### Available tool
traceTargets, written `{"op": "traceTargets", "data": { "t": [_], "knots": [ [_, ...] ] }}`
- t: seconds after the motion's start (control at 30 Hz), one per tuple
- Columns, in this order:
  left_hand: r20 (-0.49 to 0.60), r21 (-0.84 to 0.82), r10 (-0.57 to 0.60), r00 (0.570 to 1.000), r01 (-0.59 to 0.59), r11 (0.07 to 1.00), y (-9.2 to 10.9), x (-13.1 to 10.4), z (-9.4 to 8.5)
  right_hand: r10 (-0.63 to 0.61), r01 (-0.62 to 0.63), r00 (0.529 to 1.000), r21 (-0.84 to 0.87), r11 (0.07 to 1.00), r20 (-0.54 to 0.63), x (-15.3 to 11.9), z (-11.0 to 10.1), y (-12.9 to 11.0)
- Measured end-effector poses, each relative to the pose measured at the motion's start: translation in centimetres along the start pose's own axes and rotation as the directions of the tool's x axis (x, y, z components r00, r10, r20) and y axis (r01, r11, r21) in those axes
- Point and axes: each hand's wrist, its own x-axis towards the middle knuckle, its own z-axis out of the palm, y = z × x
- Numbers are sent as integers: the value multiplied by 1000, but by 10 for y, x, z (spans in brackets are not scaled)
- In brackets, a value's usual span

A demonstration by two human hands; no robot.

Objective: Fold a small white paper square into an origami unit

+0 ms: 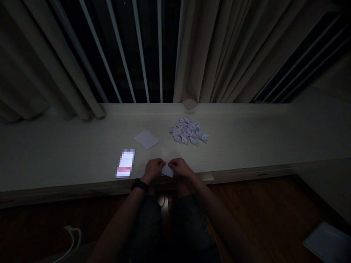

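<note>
A small sheet of white paper (167, 170) is held between my two hands at the front edge of the ledge. My left hand (154, 170), with a dark watch at its wrist, pinches the paper's left top part. On the other side my right hand (179, 167) pinches it near the top right. Beyond them lies a pile of small folded paper pieces (189, 130). Flat sheets of paper (146, 139) rest in a loose stack to the left of that pile. The dim light hides the paper's fold lines.
A lit phone (125, 163), its screen blurred, lies left of my hands on the pale ledge (246, 138). Curtains (208, 54) and a barred dark window (131, 51) stand behind. Down on the floor are a white cable (73, 233) at left and a pale flat object (327, 241) at right.
</note>
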Motion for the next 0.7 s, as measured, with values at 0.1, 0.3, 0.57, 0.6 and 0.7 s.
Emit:
{"op": "traceTargets", "data": {
  "t": [0.1, 0.3, 0.57, 0.6, 0.7],
  "knots": [
    [21, 56, -34, 999, 33, 998, 3, -2, -5, -5, 5, 1000, 21, 1000, 26, -3, -3, 2],
    [-107, -4, -180, 978, 181, 983, -21, 3, -12, 33, -28, 996, -57, 998, 77, -16, -31, 30],
    [2, -438, -213, 977, 192, 878, -16, 1, 10, 219, -144, 969, 457, 878, -115, -6, 2, 27],
    [36, -456, -173, 984, 170, 874, -11, 0, 11, 216, -141, 967, 422, 896, -136, -3, 8, 24],
    [114, -486, -113, 987, 155, 860, -1, -6, 4, 232, -163, 957, 341, 926, -173, 2, 13, 23]
  ]
}}
